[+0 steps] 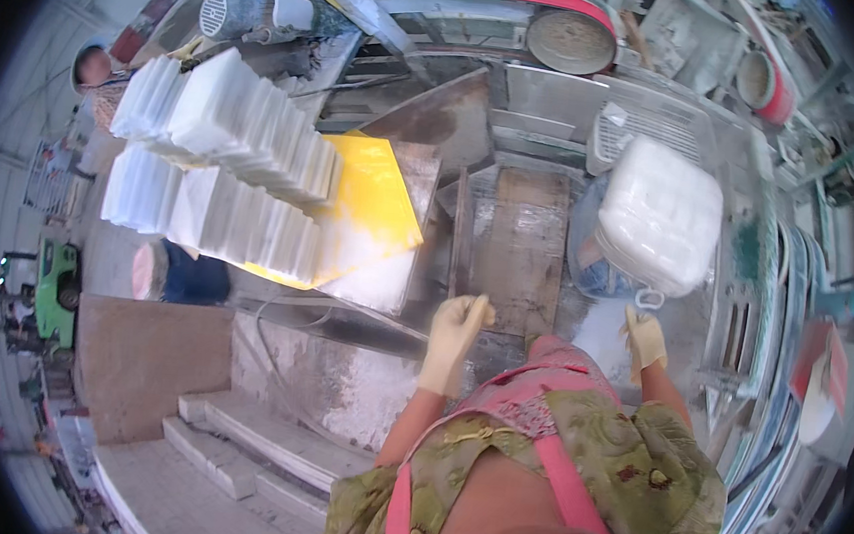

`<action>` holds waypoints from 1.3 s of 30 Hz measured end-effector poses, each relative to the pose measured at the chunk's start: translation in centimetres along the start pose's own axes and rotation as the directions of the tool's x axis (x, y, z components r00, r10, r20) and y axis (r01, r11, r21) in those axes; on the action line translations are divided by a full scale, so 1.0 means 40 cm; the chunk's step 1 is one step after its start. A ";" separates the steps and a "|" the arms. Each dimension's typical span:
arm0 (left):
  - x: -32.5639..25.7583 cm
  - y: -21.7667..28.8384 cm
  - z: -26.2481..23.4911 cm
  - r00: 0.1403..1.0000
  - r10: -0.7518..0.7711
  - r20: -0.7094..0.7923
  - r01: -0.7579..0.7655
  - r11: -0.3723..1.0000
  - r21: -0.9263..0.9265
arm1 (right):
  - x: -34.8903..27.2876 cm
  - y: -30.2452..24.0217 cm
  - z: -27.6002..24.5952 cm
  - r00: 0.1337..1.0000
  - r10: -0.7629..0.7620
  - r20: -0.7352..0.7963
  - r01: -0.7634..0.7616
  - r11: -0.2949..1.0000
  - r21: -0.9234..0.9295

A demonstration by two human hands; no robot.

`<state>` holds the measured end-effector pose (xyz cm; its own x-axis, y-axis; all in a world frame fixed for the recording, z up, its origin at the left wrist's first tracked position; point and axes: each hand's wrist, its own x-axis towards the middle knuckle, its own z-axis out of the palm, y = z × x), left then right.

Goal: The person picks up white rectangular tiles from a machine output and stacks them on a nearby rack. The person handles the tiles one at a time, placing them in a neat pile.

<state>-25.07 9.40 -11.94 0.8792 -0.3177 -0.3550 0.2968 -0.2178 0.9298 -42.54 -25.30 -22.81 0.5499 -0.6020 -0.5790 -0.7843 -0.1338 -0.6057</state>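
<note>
My left hand [456, 342], in a cream glove, is raised in front of my body with its fingers curled closed; nothing shows in it. My right hand [645, 338], gloved alike, hangs with loosely bent fingers that look slightly apart, and I see nothing held. Just beyond it is a small white ring-like handle [650, 299], apart from the fingers. Past that, a white plastic tub [664, 213] sits on a blue drum [589, 245]. To my left, white slabs [248, 122] stand on edge in several rows on a yellow-and-white board [378, 188].
A wooden plank [514, 249] lies ahead between metal rails. Grey steps [252, 454] and a brown panel [143, 370] are at lower left. A motor [257, 11] and a belt wheel [570, 42] stand at the back. Another person [100, 91] is beyond the slabs; a green vehicle [57, 290] is far left.
</note>
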 end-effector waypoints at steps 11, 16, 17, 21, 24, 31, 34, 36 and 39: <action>0.324 0.286 0.124 0.969 0.230 -0.093 -0.228 0.973 0.030 | 0.325 -0.617 -0.045 0.895 -0.387 0.220 0.319 0.902 0.291; 0.506 0.338 0.134 0.952 0.292 -0.093 -0.292 0.956 0.012 | 0.492 -0.697 -0.092 0.881 -0.417 0.222 0.417 0.908 0.050; 0.544 0.359 0.130 0.943 0.321 -0.089 -0.319 0.947 0.039 | 0.526 -0.691 -0.108 0.838 -0.528 0.141 0.531 0.847 0.019; 0.674 0.441 0.099 0.893 0.420 -0.161 -0.439 0.891 -0.112 | 0.742 -0.679 -0.139 0.802 -0.595 -0.049 0.593 0.804 -0.043; 0.735 0.481 0.080 0.911 0.358 -0.206 -0.387 0.914 -0.124 | 0.892 -0.669 -0.168 0.870 -0.492 0.027 0.493 0.868 -0.058; 0.799 0.464 0.033 0.886 0.248 -0.392 -0.346 0.916 -0.203 | 1.047 -0.963 -0.191 0.729 -0.683 0.032 0.684 0.730 -0.004; 0.808 0.465 0.006 0.828 0.195 -0.526 -0.337 0.922 -0.189 | 1.092 -1.199 -0.202 0.617 -0.778 0.120 0.786 0.617 -0.039; 0.816 0.478 0.001 0.753 0.205 -0.625 -0.389 0.905 -0.171 | 1.117 -1.341 -0.208 0.460 -0.880 0.115 0.883 0.439 -0.167; 0.840 0.506 0.028 0.673 0.128 -0.729 -0.411 0.884 -0.224 | 1.147 -1.505 -0.196 0.305 -0.923 0.236 0.945 0.262 -0.198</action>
<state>10.07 -6.71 -5.14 0.9009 0.4313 -0.0494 -0.0151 0.1448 0.9893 27.66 -51.04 -8.61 0.9592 0.1253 0.2535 0.2571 -0.7596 -0.5975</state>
